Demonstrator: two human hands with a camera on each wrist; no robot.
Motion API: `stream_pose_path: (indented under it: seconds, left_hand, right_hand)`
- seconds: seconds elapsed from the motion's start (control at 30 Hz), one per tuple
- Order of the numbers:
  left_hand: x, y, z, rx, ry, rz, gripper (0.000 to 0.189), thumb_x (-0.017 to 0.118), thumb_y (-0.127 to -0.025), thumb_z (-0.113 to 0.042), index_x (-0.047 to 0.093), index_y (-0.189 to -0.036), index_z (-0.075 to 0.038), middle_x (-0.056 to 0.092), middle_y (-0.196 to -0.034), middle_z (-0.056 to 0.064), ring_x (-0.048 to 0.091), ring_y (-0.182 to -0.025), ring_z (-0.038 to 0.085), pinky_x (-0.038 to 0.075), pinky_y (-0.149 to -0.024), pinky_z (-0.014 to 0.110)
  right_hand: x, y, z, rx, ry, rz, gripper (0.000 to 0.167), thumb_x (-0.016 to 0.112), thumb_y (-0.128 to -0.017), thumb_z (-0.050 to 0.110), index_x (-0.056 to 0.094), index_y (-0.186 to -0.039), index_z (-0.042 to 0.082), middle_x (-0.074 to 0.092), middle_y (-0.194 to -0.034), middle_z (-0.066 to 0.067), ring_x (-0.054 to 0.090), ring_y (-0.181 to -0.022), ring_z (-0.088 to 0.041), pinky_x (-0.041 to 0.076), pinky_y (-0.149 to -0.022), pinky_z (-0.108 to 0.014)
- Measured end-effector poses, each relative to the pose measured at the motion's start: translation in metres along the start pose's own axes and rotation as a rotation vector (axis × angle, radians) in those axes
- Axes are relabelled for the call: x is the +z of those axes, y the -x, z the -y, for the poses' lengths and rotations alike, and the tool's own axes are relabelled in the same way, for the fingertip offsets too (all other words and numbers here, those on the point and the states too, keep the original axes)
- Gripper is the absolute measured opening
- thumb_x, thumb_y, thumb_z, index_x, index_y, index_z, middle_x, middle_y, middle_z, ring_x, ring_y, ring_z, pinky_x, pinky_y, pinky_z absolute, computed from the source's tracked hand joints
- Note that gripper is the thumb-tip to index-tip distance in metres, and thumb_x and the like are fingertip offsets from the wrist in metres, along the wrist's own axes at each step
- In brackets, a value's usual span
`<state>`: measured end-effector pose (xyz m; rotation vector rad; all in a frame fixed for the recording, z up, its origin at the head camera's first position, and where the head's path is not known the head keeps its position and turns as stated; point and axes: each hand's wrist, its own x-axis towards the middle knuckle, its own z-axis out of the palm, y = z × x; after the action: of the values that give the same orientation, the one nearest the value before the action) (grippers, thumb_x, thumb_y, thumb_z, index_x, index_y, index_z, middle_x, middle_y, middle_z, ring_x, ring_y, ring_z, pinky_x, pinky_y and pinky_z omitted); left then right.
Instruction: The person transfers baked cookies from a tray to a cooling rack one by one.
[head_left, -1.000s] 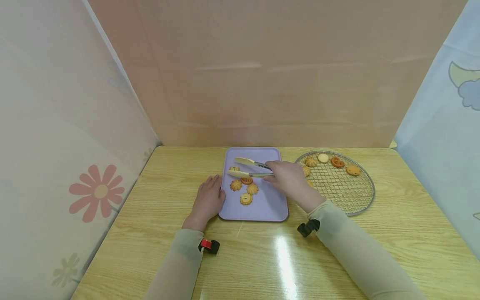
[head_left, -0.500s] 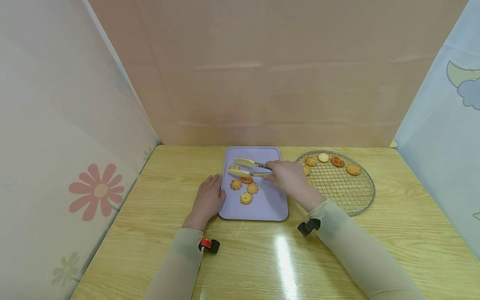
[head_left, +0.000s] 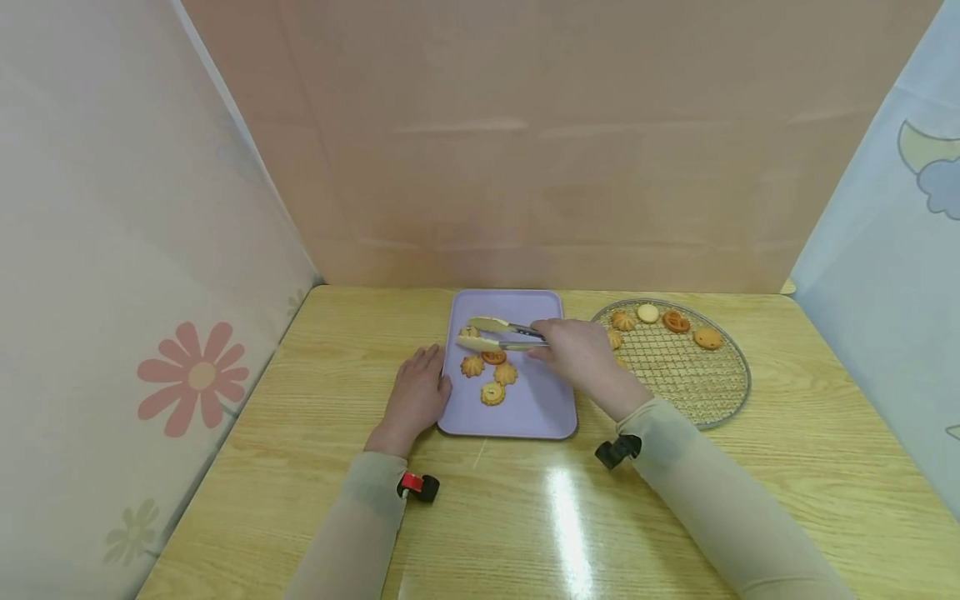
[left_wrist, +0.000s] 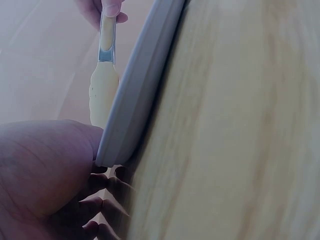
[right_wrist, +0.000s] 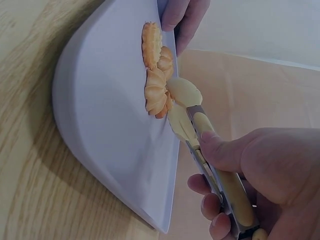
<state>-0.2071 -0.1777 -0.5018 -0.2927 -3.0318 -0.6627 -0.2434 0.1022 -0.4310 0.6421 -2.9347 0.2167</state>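
- Tabletop [head_left: 322,350]: purple tray [head_left: 540,408] near its far edge, round wire rack [head_left: 690,379] to the right.
- Left hand [head_left: 415,392]: fingers relaxed, touching tray's left edge, apparently steadying.
- Right hand [head_left: 577,354]: gripping tongs [head_left: 477,342] over tray.
- Tongs: tips slightly closer together than a second ago; looks like a pinch under way.
- Cookie [head_left: 469,332]: between tips, towards tray's far left corner; contact can't be told.
- Four more cookies [head_left: 492,394]: nearer tray's near edge.
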Motion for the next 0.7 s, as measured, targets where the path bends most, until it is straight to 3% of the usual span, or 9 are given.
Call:
stream_pose_path:
  seconds: [0.47, 0.7]
  left_hand:
    - [-0.0006, 0.0009, -0.0003, 0.006, 0.004, -0.007, 0.056, 0.057, -0.113, -0.017, 0.047, -0.163, 0.006, 0.044, -0.170, 0.025, 0.033, -0.162, 0.044, 0.024, -0.134, 0.059]
    - [-0.0005, 0.0010, 0.0000, 0.003, 0.006, -0.004, 0.056, 0.057, -0.113, -0.017, 0.047, -0.163, 0.006, 0.044, -0.170, 0.025, 0.033, -0.162, 0.044, 0.023, -0.134, 0.059]
  right_hand:
    - [0.0042, 0.0018, -0.0005, 0.007, -0.011, -0.020, 0.033, 0.087, -0.097, 0.036, 0.079, -0.120, 0.014, 0.078, -0.093, -0.001, 0.067, -0.070, -0.020, 0.053, -0.056, -0.043]
    - [0.0054, 0.0037, -0.0016, 0.015, -0.029, -0.071, 0.039, 0.088, -0.096, 0.036, 0.078, -0.126, 0.013, 0.082, -0.103, -0.004, 0.070, -0.073, -0.021, 0.053, -0.056, -0.041]
